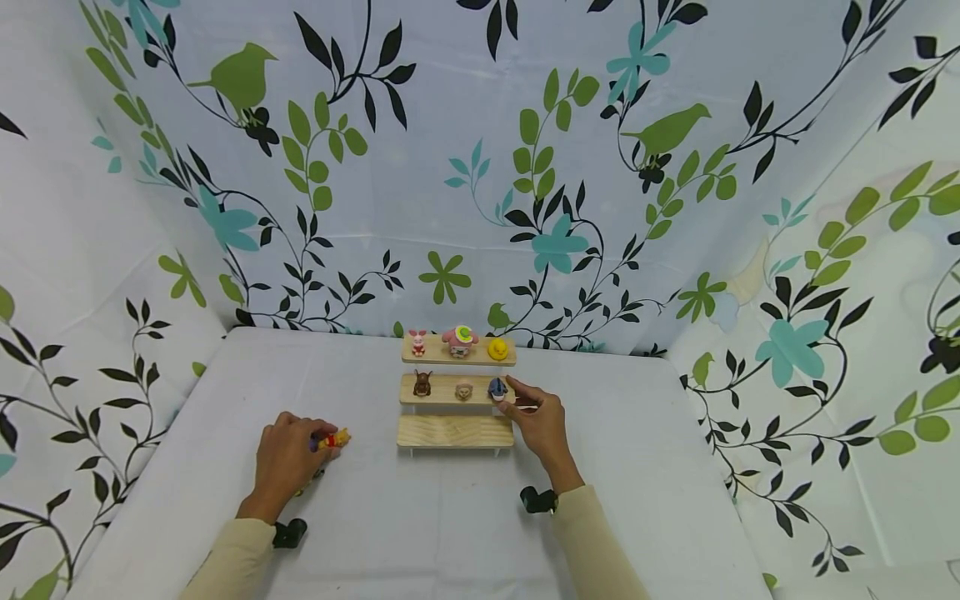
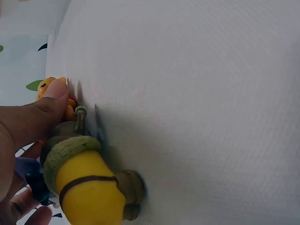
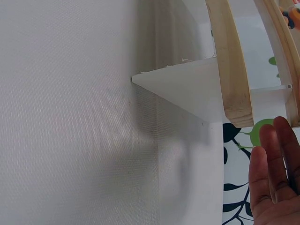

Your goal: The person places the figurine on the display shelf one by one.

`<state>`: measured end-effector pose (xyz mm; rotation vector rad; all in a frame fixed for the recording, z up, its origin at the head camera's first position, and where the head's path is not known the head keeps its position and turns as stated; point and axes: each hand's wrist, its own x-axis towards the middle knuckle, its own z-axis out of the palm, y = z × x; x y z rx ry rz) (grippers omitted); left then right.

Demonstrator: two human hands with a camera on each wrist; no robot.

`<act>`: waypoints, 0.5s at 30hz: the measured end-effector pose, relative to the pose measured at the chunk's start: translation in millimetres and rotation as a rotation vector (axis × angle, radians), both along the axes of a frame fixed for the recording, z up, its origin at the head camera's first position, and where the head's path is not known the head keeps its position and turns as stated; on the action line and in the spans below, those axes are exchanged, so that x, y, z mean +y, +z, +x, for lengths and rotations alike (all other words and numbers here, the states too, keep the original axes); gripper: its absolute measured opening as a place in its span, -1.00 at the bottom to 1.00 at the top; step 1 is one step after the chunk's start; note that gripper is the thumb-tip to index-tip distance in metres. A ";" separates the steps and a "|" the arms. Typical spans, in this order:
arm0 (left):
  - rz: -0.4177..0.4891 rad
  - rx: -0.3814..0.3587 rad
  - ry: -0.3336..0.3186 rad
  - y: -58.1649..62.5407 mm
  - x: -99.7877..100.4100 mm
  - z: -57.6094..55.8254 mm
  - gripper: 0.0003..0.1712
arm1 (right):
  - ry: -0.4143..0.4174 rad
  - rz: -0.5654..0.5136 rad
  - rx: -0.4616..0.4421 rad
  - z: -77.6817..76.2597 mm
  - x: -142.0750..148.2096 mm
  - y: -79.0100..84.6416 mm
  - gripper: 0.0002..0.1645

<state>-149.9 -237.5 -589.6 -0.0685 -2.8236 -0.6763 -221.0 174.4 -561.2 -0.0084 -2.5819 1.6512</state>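
A small orange-yellow bear figurine in red [image 1: 332,439] is gripped in my left hand [image 1: 288,458], low over the left of the table. In the left wrist view the thumb presses on the bear [image 2: 45,87]; a dark blue object [image 2: 36,185] is by the other fingers. Close by that hand is a yellow figurine with a green hood [image 2: 91,187]; whether it is touched I cannot tell. My right hand [image 1: 542,421] pinches a blue-and-white figurine [image 1: 497,389] at the right end of the middle shelf [image 1: 442,394]. In the right wrist view, three of its fingers [image 3: 269,164] extend beside the shelf.
A three-step wooden stand [image 1: 454,432] with white supports is at the table's middle. Its top step [image 1: 438,358] bears a pink piglet [image 1: 417,342], a pink figurine [image 1: 459,341] and a yellow duck [image 1: 498,348]. A brown figurine [image 1: 422,383] and a tan one [image 1: 464,390] share the middle step.
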 end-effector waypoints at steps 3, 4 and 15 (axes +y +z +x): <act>-0.029 -0.002 -0.011 -0.6 -0.5 -0.3 -0.59 | 0.000 -0.003 0.001 0.3 -0.1 0.1 -0.41; -0.034 -0.002 -0.013 -0.6 -0.1 -0.2 -0.59 | 0.001 -0.004 0.001 0.5 -0.3 0.1 -0.41; 0.046 0.058 0.009 10.5 17.3 4.4 -0.64 | 0.001 -0.004 -0.002 1.2 -0.7 0.2 -0.40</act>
